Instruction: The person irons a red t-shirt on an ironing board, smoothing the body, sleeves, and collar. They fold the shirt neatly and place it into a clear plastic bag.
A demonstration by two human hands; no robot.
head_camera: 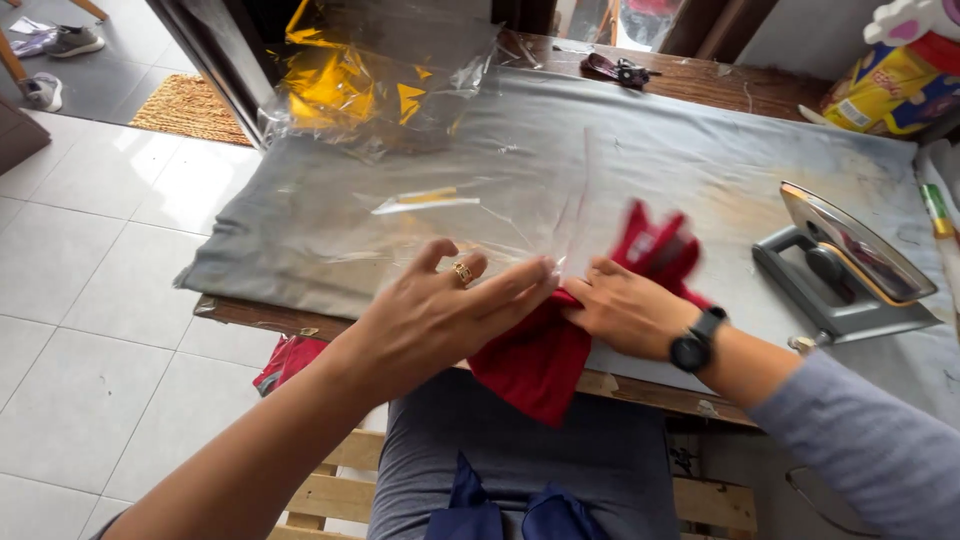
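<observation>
A red folded garment (535,360) hangs over the near edge of the table, its far end (655,245) blurred. My right hand (625,310), with a black watch on the wrist, grips the red cloth near its middle. My left hand (445,310), with a ring on one finger, lies flat with fingers spread, pressing on the edge of a clear plastic bag (490,200) where it meets the garment. The bag lies flat on the grey cloth (290,240) that covers the wooden table.
A grey clothes iron (845,265) rests on its side at the right. A heap of clear bags with yellow contents (370,80) sits at the back left. Colourful packages (890,85) stand far right. More red cloth (285,360) lies under the table. Tiled floor to the left.
</observation>
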